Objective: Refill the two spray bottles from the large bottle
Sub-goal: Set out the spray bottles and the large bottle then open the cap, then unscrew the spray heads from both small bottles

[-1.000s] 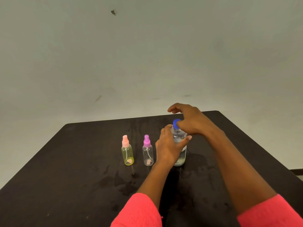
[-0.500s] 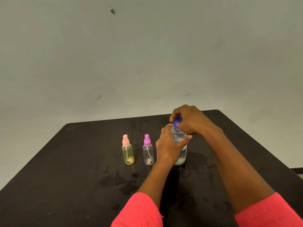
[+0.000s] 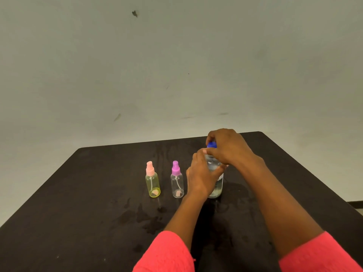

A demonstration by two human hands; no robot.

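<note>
A large bottle [image 3: 216, 190] stood upright on a dark table [image 3: 78, 222]. The left hand [image 3: 202, 177] gripped its body, and the right hand [image 3: 227, 148] curled over its blue cap [image 3: 212, 144]. Just left of the large bottle stood a purple-topped sprayer [image 3: 177, 182]. Further left stood a pink-topped sprayer [image 3: 152, 183] with a yellow body. Wet patches [image 3: 149, 218] lay nearer the viewer than the large bottle.
</note>
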